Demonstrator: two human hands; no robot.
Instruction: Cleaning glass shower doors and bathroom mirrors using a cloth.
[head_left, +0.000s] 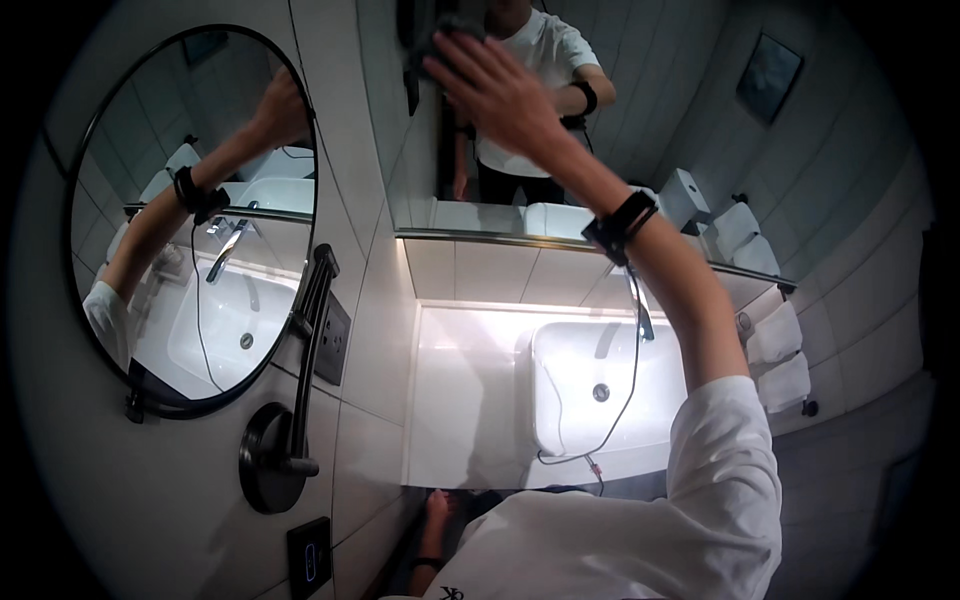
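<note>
My right hand (495, 94) is raised across the large wall mirror (645, 112), its fingers laid flat over a dark, bunched cloth-like thing (450, 36) at the mirror's upper left. The cloth is partly hidden behind the fingers and blurred. A black band with a thin cable circles my right wrist. Low in the view, my left hand (439, 504) hangs beside the counter's front edge, fingers loosely apart, with nothing seen in it. The mirror reflects a person in a white T-shirt and the room behind.
Below the mirror are a white washbasin (547, 420), a chrome faucet (645, 319) and a pale counter (450, 405). The cable hangs across the basin. A round mirror (195, 217) on a black folding arm (307, 390) juts from the left wall. Rolled white towels (780, 382) sit at right.
</note>
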